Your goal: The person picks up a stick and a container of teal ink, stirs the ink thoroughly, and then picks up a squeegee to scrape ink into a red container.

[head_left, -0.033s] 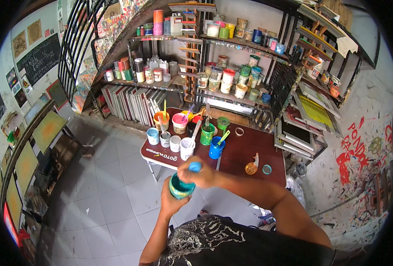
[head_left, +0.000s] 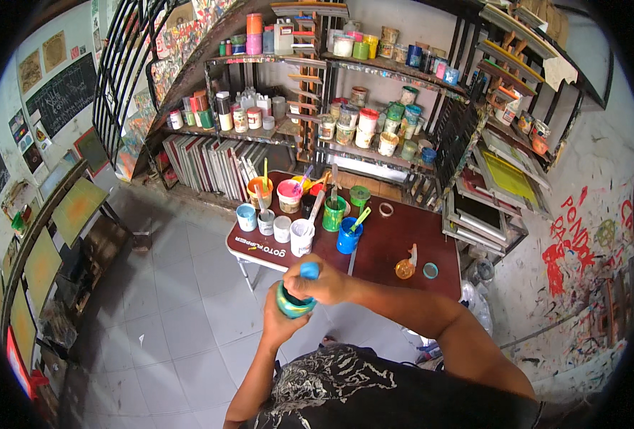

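Note:
My left hand [head_left: 278,326] is wrapped round a small tub of teal paint [head_left: 297,310], held in front of my body, short of the table's near edge. Over the tub's mouth, my right hand [head_left: 325,284] grips the blue handle of a stirring tool [head_left: 309,270]. The tool's lower end is hidden by my hand and the tub, so its exact kind does not show. Beyond my hands stand a white paint pot [head_left: 301,243] and a blue paint pot [head_left: 347,239], both with tools sticking out.
The dark red table [head_left: 385,247] carries several paint pots, an orange round piece [head_left: 404,269], a clear lid [head_left: 430,271] and a tape ring [head_left: 386,209]. Shelves of jars [head_left: 395,75] stand behind. Framed screens [head_left: 513,179] are racked at right, and a row of boards [head_left: 41,261] curves along the left.
My right hand has shifted slightly over the tub, and the blue handle now stands more upright. The tub has tilted and moved a little to the right.

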A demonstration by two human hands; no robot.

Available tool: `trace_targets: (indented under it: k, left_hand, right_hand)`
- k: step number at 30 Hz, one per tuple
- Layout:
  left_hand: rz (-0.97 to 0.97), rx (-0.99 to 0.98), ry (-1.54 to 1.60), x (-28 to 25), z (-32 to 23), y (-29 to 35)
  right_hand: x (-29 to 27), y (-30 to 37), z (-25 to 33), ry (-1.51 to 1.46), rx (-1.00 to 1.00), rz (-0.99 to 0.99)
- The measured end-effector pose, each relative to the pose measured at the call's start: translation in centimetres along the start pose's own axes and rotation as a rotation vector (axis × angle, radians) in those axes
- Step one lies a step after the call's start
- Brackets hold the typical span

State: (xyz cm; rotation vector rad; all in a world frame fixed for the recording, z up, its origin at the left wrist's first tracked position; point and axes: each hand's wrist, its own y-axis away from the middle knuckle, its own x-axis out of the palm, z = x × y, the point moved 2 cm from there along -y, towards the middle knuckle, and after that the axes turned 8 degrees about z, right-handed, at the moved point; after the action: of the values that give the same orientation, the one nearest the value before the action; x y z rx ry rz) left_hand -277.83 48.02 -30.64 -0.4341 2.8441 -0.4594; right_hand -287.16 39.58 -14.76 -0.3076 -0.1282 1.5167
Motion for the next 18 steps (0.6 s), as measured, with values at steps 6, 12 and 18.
trace_targets:
  k: [6,12,18]
  left_hand:
    - [0.071,-0.064,0.071,1.3,-1.1,0.6]
    - [0.051,-0.028,0.094,3.3,-1.6,-0.6]
    - [0.134,0.0,0.048,6.4,0.0,-2.6]
  right_hand:
    - [-1.6,1.7,1.6,0.049,-0.079,-0.027]
    - [-4.1,4.3,-0.3,0.146,-0.14,-0.268]
    - [-8.5,5.8,-0.5,-0.404,-0.224,-0.232]
